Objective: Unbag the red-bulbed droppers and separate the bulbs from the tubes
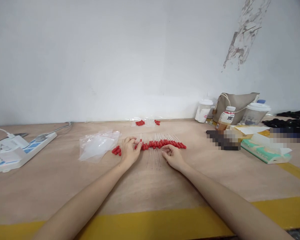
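A row of clear glass droppers with red rubber bulbs (162, 144) lies on the wooden table in front of me. My left hand (129, 150) rests at the row's left end, fingers curled and pinched on a red-bulbed dropper (140, 143). A few loose red bulbs (116, 150) lie just left of that hand. My right hand (172, 155) lies below the row, fingers curled loosely over several bare glass tubes (153, 159); what it holds, if anything, I cannot make out.
Clear plastic bags (98, 145) lie left of the work; another bag with red bulbs (143, 123) sits near the wall. A white power strip (25, 150) is far left. Cups, a bottle (225, 119), a beige bag and a tissue pack (265, 151) crowd the right. A yellow stripe marks the near edge.
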`<state>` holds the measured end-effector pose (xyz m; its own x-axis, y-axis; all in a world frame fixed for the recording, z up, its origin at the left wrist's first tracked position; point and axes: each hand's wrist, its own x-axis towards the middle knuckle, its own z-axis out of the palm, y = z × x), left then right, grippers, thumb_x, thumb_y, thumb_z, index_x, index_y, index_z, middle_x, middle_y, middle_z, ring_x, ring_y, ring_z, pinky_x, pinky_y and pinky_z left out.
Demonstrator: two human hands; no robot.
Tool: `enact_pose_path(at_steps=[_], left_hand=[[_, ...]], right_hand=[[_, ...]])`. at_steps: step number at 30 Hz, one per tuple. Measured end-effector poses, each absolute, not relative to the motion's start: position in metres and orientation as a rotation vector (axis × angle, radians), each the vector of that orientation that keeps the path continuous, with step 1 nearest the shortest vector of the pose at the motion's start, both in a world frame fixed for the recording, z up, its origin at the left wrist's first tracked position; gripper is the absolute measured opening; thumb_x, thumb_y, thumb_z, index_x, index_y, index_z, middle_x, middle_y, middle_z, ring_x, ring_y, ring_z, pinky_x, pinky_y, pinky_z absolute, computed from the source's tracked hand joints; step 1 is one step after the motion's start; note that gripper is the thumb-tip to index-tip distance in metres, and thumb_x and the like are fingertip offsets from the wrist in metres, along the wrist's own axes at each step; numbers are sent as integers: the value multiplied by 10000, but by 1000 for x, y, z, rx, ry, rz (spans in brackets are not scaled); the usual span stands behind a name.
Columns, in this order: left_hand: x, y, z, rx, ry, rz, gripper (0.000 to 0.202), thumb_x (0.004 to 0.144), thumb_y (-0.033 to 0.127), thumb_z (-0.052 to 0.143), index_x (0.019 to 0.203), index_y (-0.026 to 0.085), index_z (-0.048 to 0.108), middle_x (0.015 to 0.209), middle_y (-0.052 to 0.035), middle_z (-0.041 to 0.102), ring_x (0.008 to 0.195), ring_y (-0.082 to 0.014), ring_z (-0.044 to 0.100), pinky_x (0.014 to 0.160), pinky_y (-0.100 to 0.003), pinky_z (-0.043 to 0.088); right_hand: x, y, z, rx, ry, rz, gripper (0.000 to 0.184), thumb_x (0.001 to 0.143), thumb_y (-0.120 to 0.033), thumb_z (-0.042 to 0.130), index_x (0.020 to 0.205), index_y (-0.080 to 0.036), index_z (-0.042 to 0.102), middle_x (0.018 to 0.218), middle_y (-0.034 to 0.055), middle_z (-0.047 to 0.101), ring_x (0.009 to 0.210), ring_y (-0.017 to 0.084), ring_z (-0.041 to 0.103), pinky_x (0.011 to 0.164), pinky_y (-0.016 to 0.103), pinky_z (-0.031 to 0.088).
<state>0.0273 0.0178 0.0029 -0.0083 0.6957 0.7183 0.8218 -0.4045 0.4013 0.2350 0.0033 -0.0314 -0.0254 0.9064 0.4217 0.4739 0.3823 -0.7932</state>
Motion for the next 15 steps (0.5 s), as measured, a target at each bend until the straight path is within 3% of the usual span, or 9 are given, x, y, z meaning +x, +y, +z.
enact_pose_path(at_steps=[4, 8, 11, 15], left_hand=[[7, -1, 0, -2296, -1413, -1363, 156, 773, 313, 541, 692, 190, 593, 913, -41, 554, 897, -186, 492, 838, -367, 371], [-4, -14, -3, -2509, -1206, -1290, 124, 789, 272, 531, 718, 192, 594, 905, -41, 567, 883, -174, 497, 814, -347, 384], [-3, -17, -5, -2563, -1110, -1280, 126, 798, 255, 520, 722, 192, 599, 879, -44, 582, 877, -174, 504, 805, -344, 390], [0, -17, -5, -2647, -998, -1247, 129, 806, 244, 510, 755, 208, 623, 884, -44, 606, 897, -173, 518, 807, -343, 398]], right_hand=[[238, -2, -25, -1153, -1706, 249, 341, 719, -289, 545, 1034, -161, 524, 862, 55, 559, 578, 103, 510, 597, 279, 467], [239, -11, -14, -1021, -1865, -31, 496, 703, -381, 604, 1148, -193, 494, 1088, 113, 495, 940, 205, 501, 811, 354, 422], [239, -14, -9, -934, -2052, -186, 416, 727, -405, 591, 1113, -255, 548, 1123, 76, 525, 1044, 228, 443, 889, 389, 346], [237, -14, -11, -877, -2151, -275, 290, 790, -368, 533, 1055, -266, 592, 1019, 42, 614, 999, 202, 459, 875, 378, 312]])
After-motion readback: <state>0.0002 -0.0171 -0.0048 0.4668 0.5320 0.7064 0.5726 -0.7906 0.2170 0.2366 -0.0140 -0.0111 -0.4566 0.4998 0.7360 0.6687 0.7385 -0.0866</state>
